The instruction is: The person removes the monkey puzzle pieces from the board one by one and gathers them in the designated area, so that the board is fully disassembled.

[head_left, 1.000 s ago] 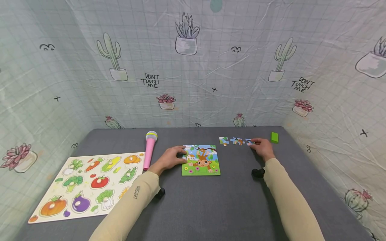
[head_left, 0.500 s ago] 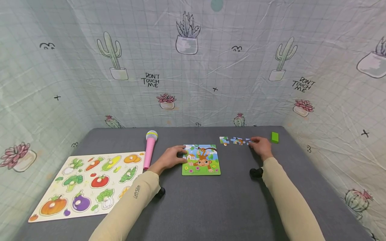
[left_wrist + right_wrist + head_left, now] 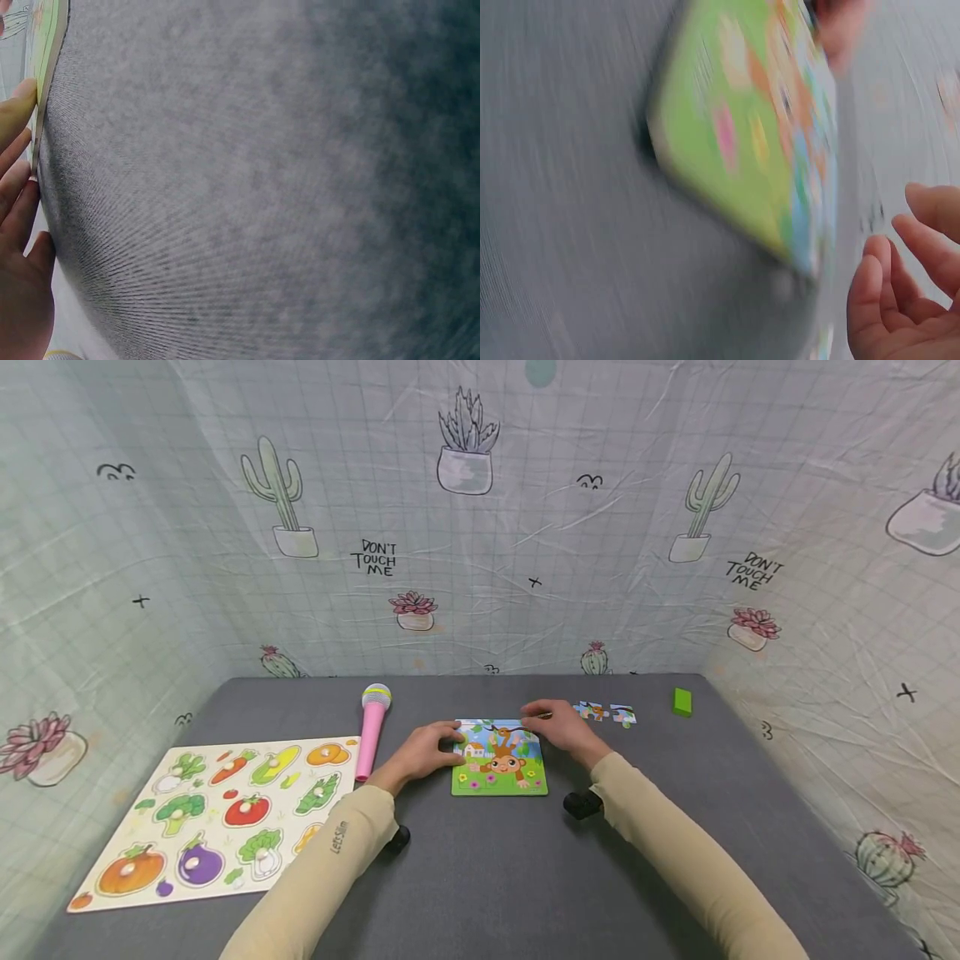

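Note:
A square monkey jigsaw puzzle lies flat at the middle of the table. My left hand rests at its left edge, thumb and fingertips touching the side. In the left wrist view the thumb lies at the board's edge and the fingers are fairly straight. Over the upper right corner of the puzzle is my right hand, fingers loosely bent. The right wrist view is blurred and shows nothing between these fingers. Two loose puzzle pieces lie just right of this hand; a third further left is hidden behind it.
A pink toy microphone lies left of the puzzle. Further left is a large vegetable peg board. A small green block stands at the far right. Patterned cloth walls off the back and sides of the table.
My right hand has left the rightmost loose piece, now fully in sight and slightly turned, and moved left to the puzzle's upper right corner. My left hand has stayed at the left edge.

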`<action>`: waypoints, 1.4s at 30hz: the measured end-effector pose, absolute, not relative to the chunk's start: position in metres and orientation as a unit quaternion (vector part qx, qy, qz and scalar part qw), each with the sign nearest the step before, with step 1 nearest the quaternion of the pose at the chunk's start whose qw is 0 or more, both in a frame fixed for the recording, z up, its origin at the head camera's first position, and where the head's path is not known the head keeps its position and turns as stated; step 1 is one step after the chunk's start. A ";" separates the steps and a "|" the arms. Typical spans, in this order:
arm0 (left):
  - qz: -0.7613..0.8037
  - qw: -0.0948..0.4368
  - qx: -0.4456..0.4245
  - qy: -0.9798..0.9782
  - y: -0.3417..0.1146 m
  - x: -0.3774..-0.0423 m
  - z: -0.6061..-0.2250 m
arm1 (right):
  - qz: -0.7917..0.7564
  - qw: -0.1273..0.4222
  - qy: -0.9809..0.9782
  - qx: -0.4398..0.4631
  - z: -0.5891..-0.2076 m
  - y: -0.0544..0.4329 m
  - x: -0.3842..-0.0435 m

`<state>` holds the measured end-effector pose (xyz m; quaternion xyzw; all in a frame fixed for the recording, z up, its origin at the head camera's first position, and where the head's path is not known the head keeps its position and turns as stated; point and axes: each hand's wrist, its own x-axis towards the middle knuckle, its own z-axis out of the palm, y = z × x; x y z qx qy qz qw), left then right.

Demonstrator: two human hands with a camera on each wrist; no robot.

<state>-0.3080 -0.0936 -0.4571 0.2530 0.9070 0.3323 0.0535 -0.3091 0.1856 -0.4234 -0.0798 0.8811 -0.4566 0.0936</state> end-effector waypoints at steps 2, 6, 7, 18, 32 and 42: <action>0.334 0.053 0.254 0.906 -0.093 -0.308 -0.458 | -0.450 0.109 0.880 -0.103 -0.427 0.169 -0.305; 0.339 0.048 0.261 0.902 -0.094 -0.308 -0.458 | -0.435 0.130 0.883 -0.122 -0.434 0.141 -0.298; 0.339 0.044 0.265 0.902 -0.095 -0.308 -0.458 | -0.430 0.134 0.884 -0.124 -0.435 0.136 -0.296; 0.326 0.038 0.285 0.901 -0.097 -0.305 -0.458 | -0.404 0.125 0.898 -0.123 -0.440 0.122 -0.293; 0.335 0.047 0.278 0.899 -0.098 -0.303 -0.456 | -0.375 0.119 0.908 -0.144 -0.439 0.118 -0.294; 0.335 0.046 0.279 0.898 -0.099 -0.301 -0.456 | -0.359 0.121 0.914 -0.148 -0.438 0.114 -0.294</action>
